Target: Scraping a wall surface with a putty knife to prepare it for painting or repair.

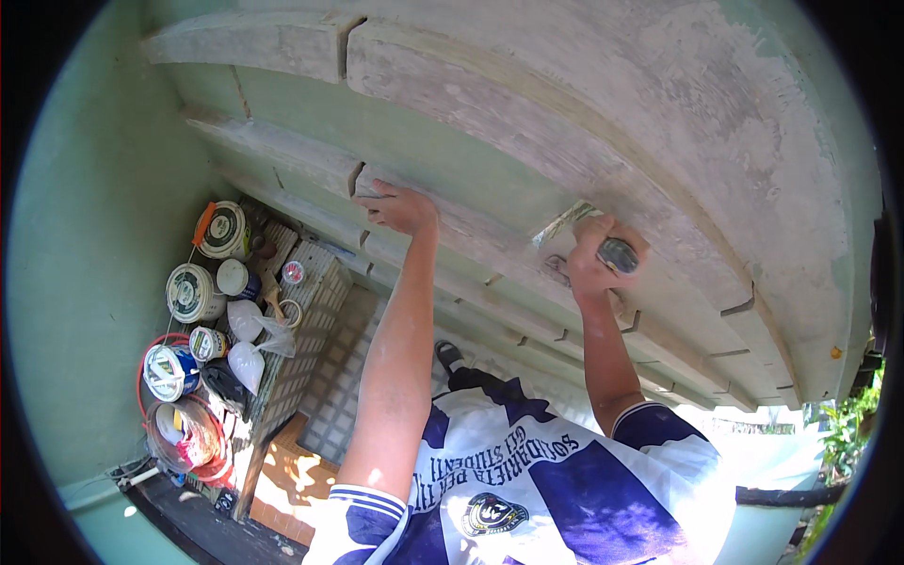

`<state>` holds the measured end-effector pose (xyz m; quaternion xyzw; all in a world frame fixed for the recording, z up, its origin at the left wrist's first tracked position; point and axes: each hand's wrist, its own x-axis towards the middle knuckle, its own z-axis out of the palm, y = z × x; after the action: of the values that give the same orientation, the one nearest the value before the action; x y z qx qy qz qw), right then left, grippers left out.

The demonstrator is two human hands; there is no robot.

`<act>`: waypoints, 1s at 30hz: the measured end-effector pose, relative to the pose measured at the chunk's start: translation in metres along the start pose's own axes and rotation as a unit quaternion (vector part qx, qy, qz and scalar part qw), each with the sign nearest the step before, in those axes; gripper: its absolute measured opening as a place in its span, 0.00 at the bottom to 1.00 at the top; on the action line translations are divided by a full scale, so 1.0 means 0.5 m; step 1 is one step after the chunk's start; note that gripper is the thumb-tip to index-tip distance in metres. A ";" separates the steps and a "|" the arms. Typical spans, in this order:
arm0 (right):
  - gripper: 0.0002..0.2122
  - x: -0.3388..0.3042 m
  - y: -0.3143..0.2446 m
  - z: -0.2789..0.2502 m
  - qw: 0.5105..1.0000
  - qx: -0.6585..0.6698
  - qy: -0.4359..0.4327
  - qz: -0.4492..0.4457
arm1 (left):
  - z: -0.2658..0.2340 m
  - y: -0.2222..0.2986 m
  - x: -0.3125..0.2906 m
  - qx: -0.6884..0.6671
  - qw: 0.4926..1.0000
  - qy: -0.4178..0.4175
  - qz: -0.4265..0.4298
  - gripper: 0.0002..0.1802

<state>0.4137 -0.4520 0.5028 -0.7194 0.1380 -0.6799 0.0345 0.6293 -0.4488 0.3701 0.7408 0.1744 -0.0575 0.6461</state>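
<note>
Overhead, my left hand [403, 209] rests against the edge of a pale, putty-smeared strip [471, 226] near a dark gap in it. Its fingers stretch to the left; whether anything thin lies under them is hard to see. My right hand [595, 264] is closed round a putty knife [619, 255] with a dark rounded handle end. The knife's wide shiny blade shows beyond the fingers, against the light green surface between two strips. Both arms are raised.
Stepped strips with notches run across the green ceiling [452, 132]. At left, a wooden shelf [315, 282] bears several paint tubs [193, 292], knotted plastic bags [247, 365], a tape roll [292, 313] and a clear bucket [179, 433]. A dark sandal [450, 356] shows below. Greenery [852, 433] is at right.
</note>
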 end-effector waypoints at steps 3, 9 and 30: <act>0.10 0.021 -0.028 -0.003 0.999 0.024 -0.001 -0.021 | 0.000 -0.001 0.000 -0.007 1.000 0.002 0.002 0.38; 0.12 0.017 -0.034 -0.012 0.999 0.024 -0.024 -0.022 | -0.010 -0.002 -0.006 -0.008 1.000 -0.006 0.007 0.39; 0.12 -0.048 -0.020 -0.002 0.995 0.088 -0.039 0.025 | -0.008 -0.012 0.000 0.030 0.999 -0.005 0.023 0.39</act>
<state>0.4134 -0.4362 0.4820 -0.7361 0.0941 -0.6595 0.1198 0.6269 -0.4442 0.3650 0.7633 0.1518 -0.0514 0.6258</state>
